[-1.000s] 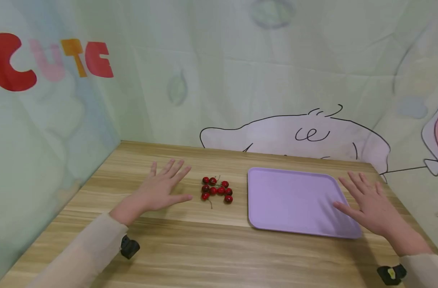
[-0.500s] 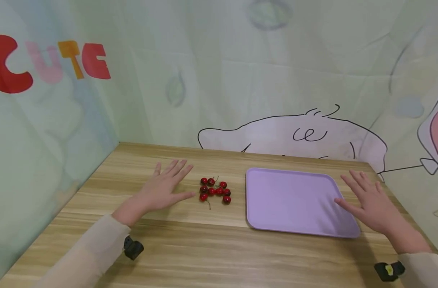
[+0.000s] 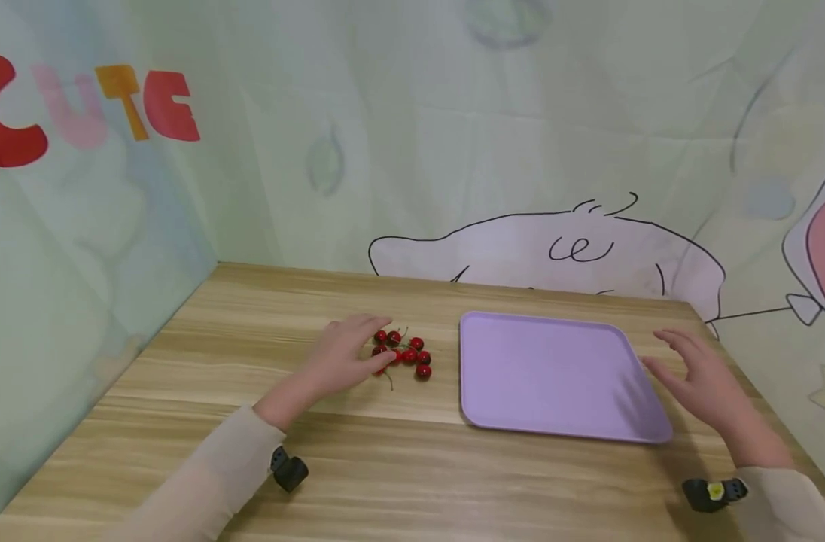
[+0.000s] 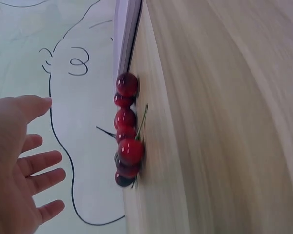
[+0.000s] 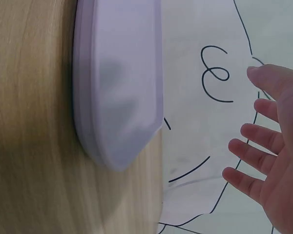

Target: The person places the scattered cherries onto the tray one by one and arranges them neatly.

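Observation:
Several dark red cherries (image 3: 409, 357), some with green stems, lie in a small cluster on the wooden table. In the head view my left hand (image 3: 341, 360) overlaps the cluster's left side, its thumb and fingers spread apart around nothing. The left wrist view shows that hand (image 4: 19, 165) raised above the table, apart from the cherries (image 4: 130, 151). A flat lilac tray (image 3: 541, 376) lies to the right of the fruit. Over the tray's right edge hovers my right hand (image 3: 707, 388), fingers loosely bent and holding nothing; its shadow falls on the tray (image 5: 132, 73).
The wooden tabletop (image 3: 385, 474) reaches back to a printed cloth backdrop (image 3: 419, 150) with a cartoon drawing and coloured letters. Each wrist wears a small black camera, one at the left sleeve (image 3: 202, 474) and one at the right sleeve (image 3: 785, 500).
My left hand has moved right, from beside the cherries to over their left side, its fingers bending. The right hand's spread fingers have relaxed and drawn together a little. Cherries and tray stay put.

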`<state>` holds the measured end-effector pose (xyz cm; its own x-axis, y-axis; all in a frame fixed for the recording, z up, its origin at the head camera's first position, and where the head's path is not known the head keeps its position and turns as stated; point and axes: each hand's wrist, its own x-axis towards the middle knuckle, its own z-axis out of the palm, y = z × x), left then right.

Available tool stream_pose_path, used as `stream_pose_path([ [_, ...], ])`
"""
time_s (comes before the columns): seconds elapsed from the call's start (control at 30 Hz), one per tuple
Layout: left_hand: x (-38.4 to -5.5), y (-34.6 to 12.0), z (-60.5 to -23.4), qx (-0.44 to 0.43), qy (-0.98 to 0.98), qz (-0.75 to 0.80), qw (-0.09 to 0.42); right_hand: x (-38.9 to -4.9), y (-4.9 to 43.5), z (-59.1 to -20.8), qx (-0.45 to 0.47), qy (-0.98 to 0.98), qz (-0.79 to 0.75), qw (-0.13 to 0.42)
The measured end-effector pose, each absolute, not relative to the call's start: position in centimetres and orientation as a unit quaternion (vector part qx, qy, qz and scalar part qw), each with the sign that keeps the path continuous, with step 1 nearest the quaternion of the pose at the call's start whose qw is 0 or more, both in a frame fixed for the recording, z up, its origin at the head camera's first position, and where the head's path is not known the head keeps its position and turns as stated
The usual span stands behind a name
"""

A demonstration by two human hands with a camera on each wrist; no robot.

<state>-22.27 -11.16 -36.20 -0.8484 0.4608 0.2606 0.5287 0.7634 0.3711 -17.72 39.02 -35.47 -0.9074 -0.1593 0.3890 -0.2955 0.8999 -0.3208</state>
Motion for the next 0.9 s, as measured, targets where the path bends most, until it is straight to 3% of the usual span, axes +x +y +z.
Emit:
stream_pose_path([
  [0.33,-22.2,-8.3,-37.3,-0.281,-0.921,-0.260,0.069,-18.5,39.7,-37.3,0.114,-0.952,0.224,0.176],
  [0.63,-22.1,-6.6,-38.3,-0.276,-0.918,-0.282,0.033,-18.6,40.0,-37.6,0.030,-0.971,0.231,0.059],
  [0.9,-21.9,-6.1,-39.2,-0.271,-0.923,-0.273,0.018,-18.9,40.8,-38.1,-0.001,-0.969,0.247,0.002],
])
